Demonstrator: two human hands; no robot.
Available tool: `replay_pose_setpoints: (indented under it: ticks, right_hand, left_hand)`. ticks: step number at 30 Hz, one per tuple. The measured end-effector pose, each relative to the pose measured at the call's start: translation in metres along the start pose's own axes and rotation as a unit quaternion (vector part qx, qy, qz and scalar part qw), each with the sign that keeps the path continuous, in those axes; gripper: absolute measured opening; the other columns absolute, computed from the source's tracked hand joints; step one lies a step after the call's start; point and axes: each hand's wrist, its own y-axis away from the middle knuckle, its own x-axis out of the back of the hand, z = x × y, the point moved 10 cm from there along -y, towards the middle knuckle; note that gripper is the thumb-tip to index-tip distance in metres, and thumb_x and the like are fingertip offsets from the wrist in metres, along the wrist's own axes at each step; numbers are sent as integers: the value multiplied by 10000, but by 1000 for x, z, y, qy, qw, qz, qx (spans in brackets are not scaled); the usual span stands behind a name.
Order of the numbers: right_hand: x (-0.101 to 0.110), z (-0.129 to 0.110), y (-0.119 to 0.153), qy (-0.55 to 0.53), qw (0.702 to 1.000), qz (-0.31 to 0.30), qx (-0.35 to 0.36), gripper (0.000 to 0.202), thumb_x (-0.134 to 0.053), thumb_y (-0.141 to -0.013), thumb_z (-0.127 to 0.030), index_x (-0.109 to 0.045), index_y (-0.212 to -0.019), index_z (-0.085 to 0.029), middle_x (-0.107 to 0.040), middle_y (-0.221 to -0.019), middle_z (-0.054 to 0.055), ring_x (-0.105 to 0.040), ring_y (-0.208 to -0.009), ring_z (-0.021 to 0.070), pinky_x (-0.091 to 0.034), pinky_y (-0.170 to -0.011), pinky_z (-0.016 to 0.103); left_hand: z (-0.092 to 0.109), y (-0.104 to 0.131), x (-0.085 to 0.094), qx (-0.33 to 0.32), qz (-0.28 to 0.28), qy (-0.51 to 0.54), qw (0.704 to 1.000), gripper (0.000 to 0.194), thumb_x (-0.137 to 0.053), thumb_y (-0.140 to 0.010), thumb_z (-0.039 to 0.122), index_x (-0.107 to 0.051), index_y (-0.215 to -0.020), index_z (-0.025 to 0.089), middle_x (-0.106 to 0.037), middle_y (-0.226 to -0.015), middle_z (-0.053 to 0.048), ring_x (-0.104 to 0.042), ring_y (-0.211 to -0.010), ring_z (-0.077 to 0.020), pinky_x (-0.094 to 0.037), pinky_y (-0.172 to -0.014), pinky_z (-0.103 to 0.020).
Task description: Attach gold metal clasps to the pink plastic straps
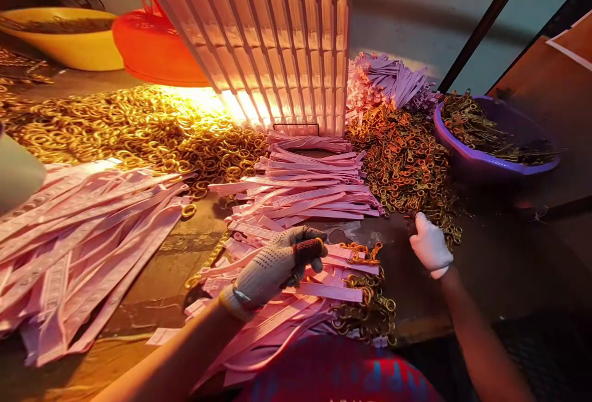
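My left hand [272,266], in a pale dotted glove with a dark brown finger cover, is curled closed above a heap of pink straps [277,328]. What its fingers hold, if anything, cannot be made out. Brass-coloured metal clasps [365,322] lie at the right ends of these straps. My right hand [431,245], in a white glove, has its fingers drawn together at the near edge of a pile of small metal snap hooks [402,161]. Its fingertips are dark and partly hidden, so their contents do not show. Beyond my left hand lies a stack of pink straps [314,189].
Metal rings [185,131] form a wide pile at the back left, lit by a red-shaded lamp [152,47]. An upright ribbed panel [277,44] stands behind the straps. A purple basin [522,124] holds hooks at right; a yellow basin [78,44] stands far left. Finished-looking straps [106,248] lie left.
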Motion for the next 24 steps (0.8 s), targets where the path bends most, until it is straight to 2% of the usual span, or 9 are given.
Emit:
replay_pose_setpoints:
  ticks: [1,2,4,8,10,12,16,20,24]
  right_hand:
    - [4,-19,9,-96,995,2,38,365,-408,-973,-76,-553,-1302,-137,-732,-1056,136,-699,-933,227,-505,-808,299]
    - [10,-41,20,-212,973,4,85,373,-385,-1009,-129,-523,-1353,-164,-734,-1087,116,-702,-950,211,-528,-839,295]
    - [26,-88,43,-396,903,-16,166,374,-399,-1048,-274,-509,-1395,-188,-727,-1155,110,-702,-981,208,-564,-881,317]
    - [53,-160,71,-538,801,-78,251,442,-556,-1003,-429,-574,-1378,-197,-733,-1200,92,-695,-1029,210,-560,-1002,359]
    - [55,-178,75,-587,760,-114,255,468,-587,-986,-479,-593,-1375,-219,-743,-1184,73,-696,-1048,209,-571,-1000,362]
    - [51,-179,73,-624,738,-114,229,494,-610,-970,-493,-589,-1390,-234,-737,-1202,66,-689,-1090,211,-578,-997,362]
    - [35,-155,69,-655,740,-11,149,473,-578,-989,-404,-544,-1428,-232,-682,-1319,100,-657,-1192,221,-547,-1064,392]
    - [17,-147,78,-612,779,45,129,536,-545,-993,-328,-463,-1518,-260,-634,-1393,120,-613,-1289,249,-502,-1133,457]
    - [20,-144,85,-539,827,75,142,557,-527,-1012,-324,-443,-1560,-273,-623,-1425,119,-563,-1363,257,-434,-1199,485]
  left_hand:
    - [4,1,0,-14,12,-22,1000,444,-711,-841,479,-613,-1110,140,-717,-691,-36,-429,-392,-59,-310,-371,-169]
    - [9,1,-1,-34,23,-49,998,459,-706,-844,452,-608,-1162,136,-709,-673,-25,-458,-404,-72,-333,-380,-173]
    - [23,4,-9,-85,25,-99,991,499,-682,-857,386,-587,-1273,127,-690,-648,-5,-518,-441,-96,-370,-398,-178]
    - [44,10,-32,-145,-39,-104,983,654,-629,-841,283,-485,-1461,130,-706,-706,-4,-575,-492,-109,-405,-424,-180]
    - [49,11,-35,-155,-54,-92,982,662,-644,-847,310,-487,-1464,129,-694,-687,-1,-561,-484,-104,-398,-423,-177]
    - [48,11,-32,-146,-42,-79,985,613,-660,-877,389,-529,-1417,130,-668,-637,6,-527,-459,-100,-370,-402,-173]
    - [27,9,-28,-87,-15,12,996,469,-691,-867,497,-636,-1172,144,-657,-624,6,-411,-395,-63,-299,-364,-163]
    - [6,10,-39,-63,-19,86,994,410,-760,-794,522,-630,-944,163,-634,-619,15,-382,-375,-49,-278,-353,-166]
    - [1,11,-37,-73,-2,69,995,407,-693,-874,571,-561,-844,188,-590,-574,28,-413,-398,-64,-302,-372,-163]
